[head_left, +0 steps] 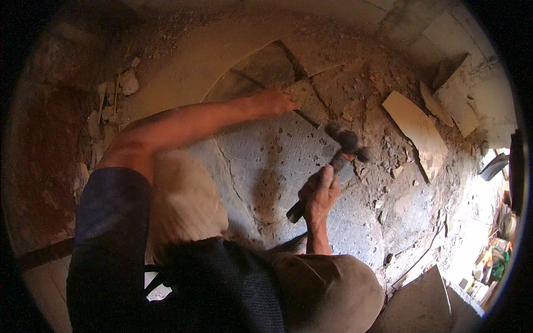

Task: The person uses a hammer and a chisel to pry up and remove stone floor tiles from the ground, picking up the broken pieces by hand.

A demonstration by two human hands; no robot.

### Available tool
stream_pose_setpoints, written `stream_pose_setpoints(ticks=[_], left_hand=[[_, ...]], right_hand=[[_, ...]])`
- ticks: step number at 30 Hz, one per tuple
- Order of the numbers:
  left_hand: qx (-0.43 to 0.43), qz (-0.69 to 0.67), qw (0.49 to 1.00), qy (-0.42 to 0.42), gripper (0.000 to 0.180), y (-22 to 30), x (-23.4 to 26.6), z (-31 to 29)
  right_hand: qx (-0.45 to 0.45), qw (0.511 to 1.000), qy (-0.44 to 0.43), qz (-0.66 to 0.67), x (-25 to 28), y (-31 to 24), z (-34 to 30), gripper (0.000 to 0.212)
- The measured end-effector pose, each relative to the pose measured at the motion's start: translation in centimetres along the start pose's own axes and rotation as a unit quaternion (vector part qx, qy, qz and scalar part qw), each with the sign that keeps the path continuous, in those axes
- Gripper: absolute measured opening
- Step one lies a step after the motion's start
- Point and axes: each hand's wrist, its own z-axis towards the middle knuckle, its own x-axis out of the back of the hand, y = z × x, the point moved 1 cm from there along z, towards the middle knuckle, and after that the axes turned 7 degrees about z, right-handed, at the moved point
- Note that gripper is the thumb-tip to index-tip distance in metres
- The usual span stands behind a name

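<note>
My right hand (321, 195) is wrapped round the handle of a hammer (343, 141). Its dark head, slightly blurred, is tilted up and away above the broken floor. Farther off, my left arm stretches across to the tiles, and my left hand (277, 102) is closed low over a tile joint. What its fingers hold is hidden. A dark narrow strip (306, 119) runs from beside them toward the hammer head; I cannot tell whether it is a metal bar or a gap. Under both hands lies a grey, pitted mortar bed (272, 161) with a grid pattern.
Dusty floor tiles (266, 62) lie beyond my left hand. Rubble (383, 144) covers the right side, with a loose broken tile (417, 130) and more pieces (461, 100) against the wall. Stone chunks (129, 82) lie at left. A tile slab (419, 305) is near my knee (344, 288).
</note>
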Motion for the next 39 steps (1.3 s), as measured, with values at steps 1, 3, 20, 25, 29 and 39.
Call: stream_pose_setpoints(ticks=[1,3,20,25,29,39], left_hand=[[-0.005,0.010,1.000,-0.006,0.045,-0.3,-0.7,-0.5],[0.004,0.008,1.000,0.004,0.037,-0.6,-1.1,-0.4],[0.032,-0.161,0.985,0.056,0.035,-0.6,2.5,2.0],[0.032,-0.011,0.999,0.012,0.034,-2.0,0.7,-0.4],[0.041,-0.057,0.998,-0.007,0.032,-1.5,1.1,-0.1],[0.024,0.036,0.998,-0.039,0.028,-1.3,-0.1,1.0]], right_hand=[[0.041,0.999,0.020,0.006,-0.1,-0.3,-0.1,0.036],[0.095,0.992,0.073,0.047,0.0,-2.8,-0.1,0.036],[0.099,0.979,0.087,0.155,0.9,-4.4,0.3,0.038],[-0.100,0.993,-0.021,0.065,-1.9,-1.6,0.8,0.042],[-0.008,0.986,0.106,0.126,-1.2,-5.5,-0.4,0.039],[-0.122,0.988,-0.022,0.092,-1.4,-1.2,1.0,0.041]])
